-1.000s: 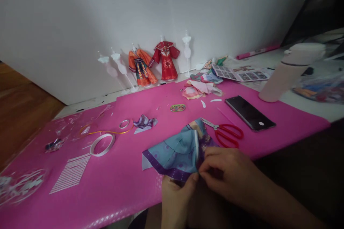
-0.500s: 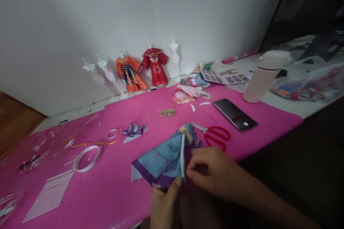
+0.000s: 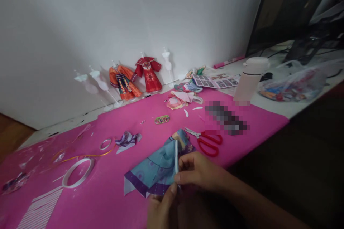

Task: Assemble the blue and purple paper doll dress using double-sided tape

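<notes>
A blue cloth piece point(image 3: 158, 164) with a purple border lies near the front edge of the pink mat, a white strip point(image 3: 176, 155) running along its right edge. My left hand point(image 3: 162, 207) pinches the cloth at its lower right corner, thumb on top. On the strip's lower part, my right hand point(image 3: 195, 171) has its thumb and fingers closed around the edge. Both thumbs are close together. Behind my right hand is a patterned purple and beige cloth point(image 3: 181, 139), with red-handled scissors point(image 3: 209, 143) to its right.
Dressed doll stands in orange point(image 3: 124, 82) and red point(image 3: 150, 75) lean by the wall. A bottle point(image 3: 248, 82), a plastic bag point(image 3: 292, 82) and a blurred-out dark object point(image 3: 227, 118) are at right. A white tape roll point(image 3: 77, 173) lies at left.
My right hand has moved down the strip toward my left thumb and now pinches the edge. The whole view has shifted, so things sit farther left and slightly lower.
</notes>
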`<state>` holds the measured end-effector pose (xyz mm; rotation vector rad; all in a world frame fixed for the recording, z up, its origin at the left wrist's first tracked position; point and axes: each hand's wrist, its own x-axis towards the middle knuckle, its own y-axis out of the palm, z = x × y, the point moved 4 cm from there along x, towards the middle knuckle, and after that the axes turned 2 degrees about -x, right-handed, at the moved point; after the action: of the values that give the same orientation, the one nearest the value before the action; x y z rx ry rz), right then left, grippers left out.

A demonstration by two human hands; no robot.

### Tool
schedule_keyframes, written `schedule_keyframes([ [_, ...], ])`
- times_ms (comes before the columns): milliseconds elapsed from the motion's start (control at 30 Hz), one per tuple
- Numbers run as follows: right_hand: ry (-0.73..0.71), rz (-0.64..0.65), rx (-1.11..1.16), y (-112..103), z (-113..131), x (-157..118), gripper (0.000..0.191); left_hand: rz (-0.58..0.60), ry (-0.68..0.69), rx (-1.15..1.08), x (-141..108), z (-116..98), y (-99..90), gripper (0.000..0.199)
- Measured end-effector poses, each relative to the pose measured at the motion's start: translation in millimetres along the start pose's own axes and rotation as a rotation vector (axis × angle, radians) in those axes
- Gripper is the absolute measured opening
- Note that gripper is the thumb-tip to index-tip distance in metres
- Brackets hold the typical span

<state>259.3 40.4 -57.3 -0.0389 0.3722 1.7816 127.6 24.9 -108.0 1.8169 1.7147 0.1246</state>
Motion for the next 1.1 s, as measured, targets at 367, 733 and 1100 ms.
schedule_keyframes([
  [367,0.008,-0.025,-0.021,-1,4,-1,0.015,-0.040,0.040,0.093,3,-2,-7.0,0.034],
  [733,-0.008,-0.051,-0.090,-1,7,-4,0.016,-0.074,0.049,0.104,-2,-8,-3.1,0.040],
  [1100,0.005,0.003,-0.134,-4,8,-7,0.011,-0.047,0.113,0.100,-6,-11,6.4,0.031],
])
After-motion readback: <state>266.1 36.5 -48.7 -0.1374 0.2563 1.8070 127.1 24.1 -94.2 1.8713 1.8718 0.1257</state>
